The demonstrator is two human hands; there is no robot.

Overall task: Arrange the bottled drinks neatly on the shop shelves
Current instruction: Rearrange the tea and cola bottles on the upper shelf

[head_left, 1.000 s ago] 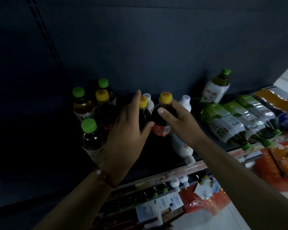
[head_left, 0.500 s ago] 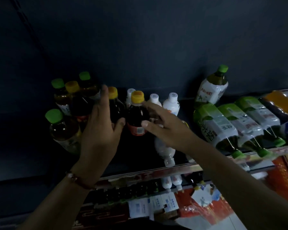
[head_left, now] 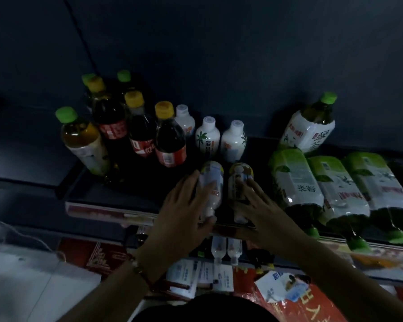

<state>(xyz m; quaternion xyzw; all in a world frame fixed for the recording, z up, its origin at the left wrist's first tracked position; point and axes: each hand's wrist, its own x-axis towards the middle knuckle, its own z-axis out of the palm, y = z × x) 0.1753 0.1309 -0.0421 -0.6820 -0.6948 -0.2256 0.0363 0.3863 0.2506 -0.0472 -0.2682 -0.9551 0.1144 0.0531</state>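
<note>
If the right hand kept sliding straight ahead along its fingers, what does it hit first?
The right hand rests on a lying white bottle, fingers pointing toward the back. Straight on, it would probably meet the upright white bottle behind it, though depth is hard to judge.

Both forearms reach forward side by side. The left hand point(head_left: 184, 212) spreads its fingers with the thumb curled underneath; a bracelet sits on that wrist. The right hand point(head_left: 263, 210) lies flat, fingers straight

glossy plastic bottles point(head_left: 211, 140); matt dark shelf point(head_left: 130, 194)
</note>
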